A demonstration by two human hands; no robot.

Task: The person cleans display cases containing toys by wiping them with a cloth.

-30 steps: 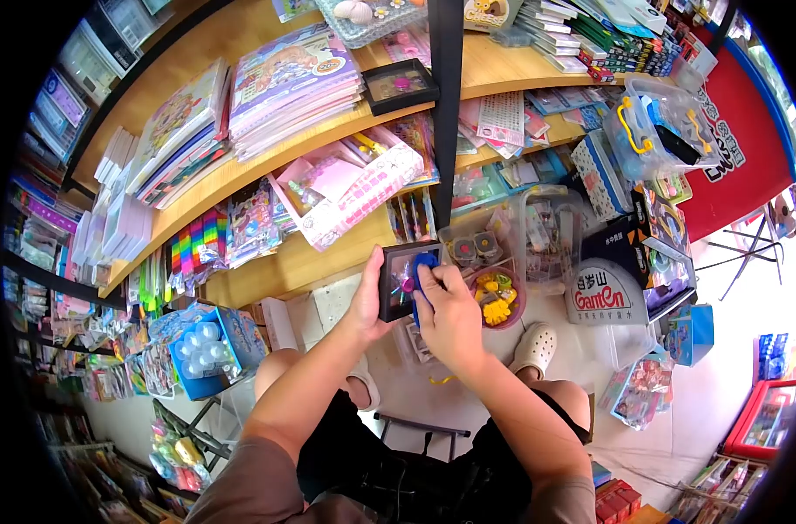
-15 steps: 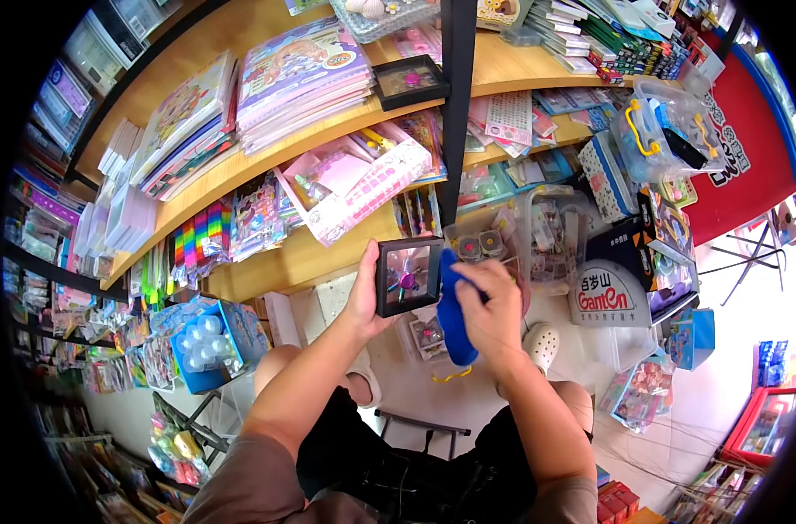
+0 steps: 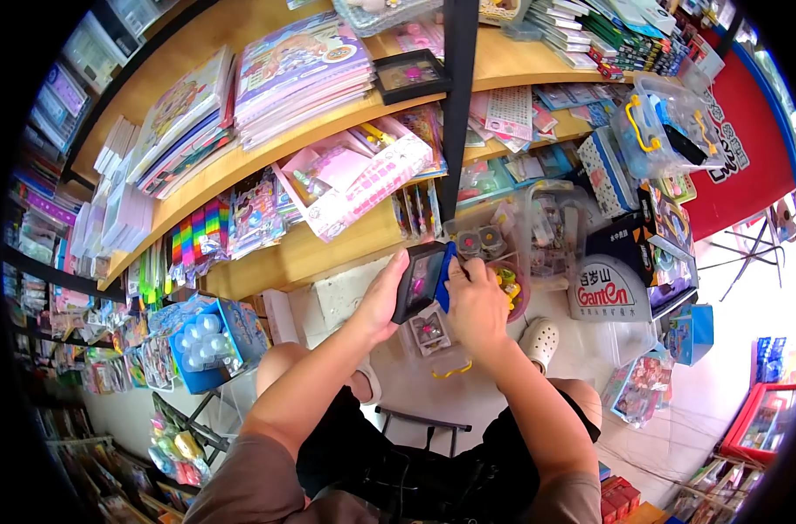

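Observation:
A small black-framed box (image 3: 419, 281) with a clear front and something pink inside is held tilted in my left hand (image 3: 382, 297), fingers wrapped round its left side. My right hand (image 3: 478, 301) is closed on a blue cloth (image 3: 446, 278), which is pressed at the box's right edge. Another black-framed box (image 3: 410, 73) lies on the upper shelf. Below my hands, a clear container with a pink item (image 3: 429, 331) stands on the floor, and a pink round tub (image 3: 512, 288) with yellow things is partly hidden behind my right hand.
Wooden shelves (image 3: 494, 65) with stacked books (image 3: 306, 74) and a pink box (image 3: 359, 188) curve ahead, split by a black post (image 3: 457, 131). Clear bins (image 3: 555, 231) and a Ganten carton (image 3: 609, 293) stand at the right. A blue box (image 3: 207, 345) sits left.
The black-framed box first turned to face me and has now tilted sideways. The blue cloth came away from it to the right, then returned to its right edge.

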